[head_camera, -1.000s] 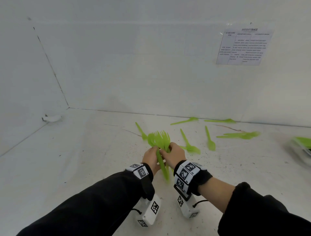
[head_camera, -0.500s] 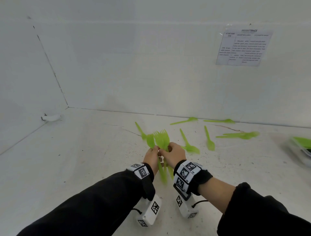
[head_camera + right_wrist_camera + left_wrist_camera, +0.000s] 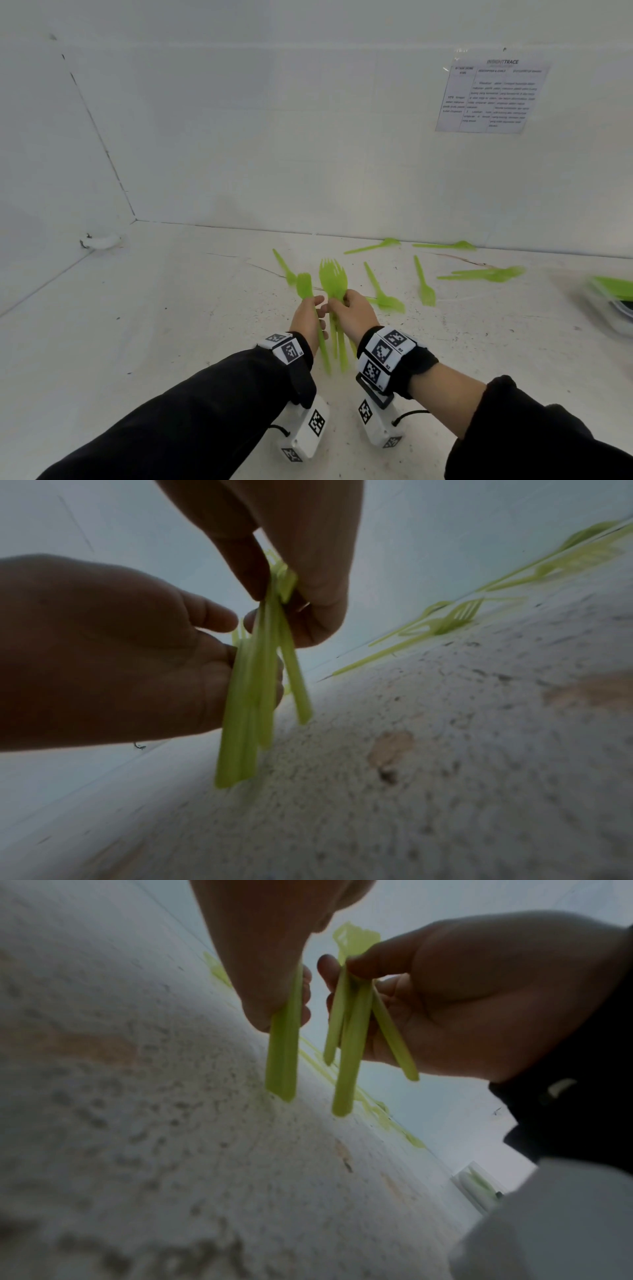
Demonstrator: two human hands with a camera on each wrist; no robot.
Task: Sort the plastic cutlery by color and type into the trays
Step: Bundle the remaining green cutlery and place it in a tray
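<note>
Both my hands are raised just above the white table (image 3: 171, 325), close together. My left hand (image 3: 317, 306) pinches a single green fork (image 3: 303, 286), head up and handle (image 3: 283, 1056) hanging down. My right hand (image 3: 342, 301) grips a bundle of green forks (image 3: 334, 277) by the necks. Three of its handles (image 3: 352, 1047) fan out below the fingers, and they show again in the right wrist view as the bundle (image 3: 267, 669). A small gap separates the single fork from the bundle. Several loose green pieces (image 3: 383, 294) lie on the table beyond my hands.
More green cutlery lies near the back wall (image 3: 373, 246) and to the right (image 3: 486, 274). A clear tray (image 3: 616, 311) holding green pieces sits at the right edge. A paper sheet (image 3: 493, 96) hangs on the back wall. White walls close off the left and back.
One fork has come away from the bundle that both hands held together; my left hand has drawn it slightly to the left while my right hand keeps the others.
</note>
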